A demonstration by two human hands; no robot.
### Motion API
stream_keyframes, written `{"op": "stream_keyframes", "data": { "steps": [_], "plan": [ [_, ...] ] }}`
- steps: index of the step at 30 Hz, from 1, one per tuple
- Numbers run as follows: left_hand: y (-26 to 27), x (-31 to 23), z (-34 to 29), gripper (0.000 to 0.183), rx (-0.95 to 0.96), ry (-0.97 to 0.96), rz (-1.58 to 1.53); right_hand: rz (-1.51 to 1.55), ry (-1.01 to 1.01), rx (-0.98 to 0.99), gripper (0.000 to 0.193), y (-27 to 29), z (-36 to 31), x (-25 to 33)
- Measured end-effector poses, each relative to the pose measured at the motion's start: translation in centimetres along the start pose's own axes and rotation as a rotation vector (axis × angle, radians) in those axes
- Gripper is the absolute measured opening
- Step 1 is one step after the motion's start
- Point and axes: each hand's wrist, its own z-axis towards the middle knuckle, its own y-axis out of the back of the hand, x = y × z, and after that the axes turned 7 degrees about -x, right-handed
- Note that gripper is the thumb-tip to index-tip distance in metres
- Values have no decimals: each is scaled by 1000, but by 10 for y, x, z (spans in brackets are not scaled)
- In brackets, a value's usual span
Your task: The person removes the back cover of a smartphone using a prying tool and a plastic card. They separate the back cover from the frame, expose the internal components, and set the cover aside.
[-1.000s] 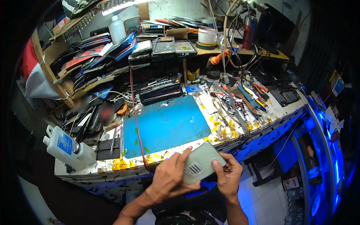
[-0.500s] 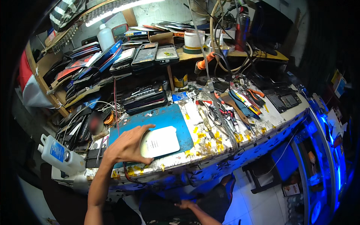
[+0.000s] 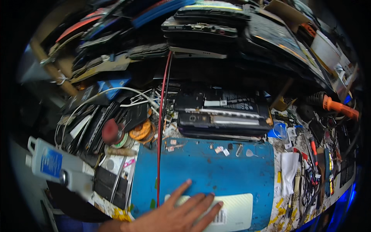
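My left hand point(image 3: 176, 212) lies flat, fingers spread, on a pale rectangular device point(image 3: 232, 210) that rests face down at the near edge of a blue work mat point(image 3: 208, 170). A barcode label shows on the device next to my fingertips. A red and black wire pair point(image 3: 160, 127) runs down across the mat just left of my hand. My right hand is out of view.
Opened phones and tablets point(image 3: 222, 112) are stacked behind the mat and on shelves above. A white plastic bottle point(image 3: 58, 166) lies at the left, solder reels point(image 3: 133, 129) beside it, tweezers point(image 3: 119, 176) near the mat, screwdrivers and tools point(image 3: 315, 162) at the right, small parts point(image 3: 226, 149) on the mat.
The view has dropped much closer to the bench. My left hand went from holding the device with both hands to pressing it flat on the mat; my right hand left the view.
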Motion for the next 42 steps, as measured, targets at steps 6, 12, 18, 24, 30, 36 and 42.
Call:
{"op": "stream_keyframes", "data": {
  "steps": [6, 12, 18, 24, 30, 36, 42],
  "plan": [
    [7, 4, 15, 70, 81, 103, -251, 44, -75, 109, 55, 60, -1, 44],
    [16, -5, 18, 84, 121, 165, -246, 101, -87, 72, 53, 108, -16, 70],
    [9, -17, 3, 97, 42, 213, -117, 97, -83, 17, 51, 110, -14, 51],
    [12, -22, -17, 106, -31, 349, -100, 84, -4, 188, 49, 174, -53, 94],
    [0, -20, -27, 96, -239, 284, -94, 590, 649, 68, 26, 343, -227, 146],
    [-3, -17, -32, 91, -256, 345, -207, 47, 272, -1346, 15, 411, -227, 159],
    [-2, -11, -45, 89, -257, 352, -161, -273, 50, -1396, 18, 424, -216, 140]
  ]
}}
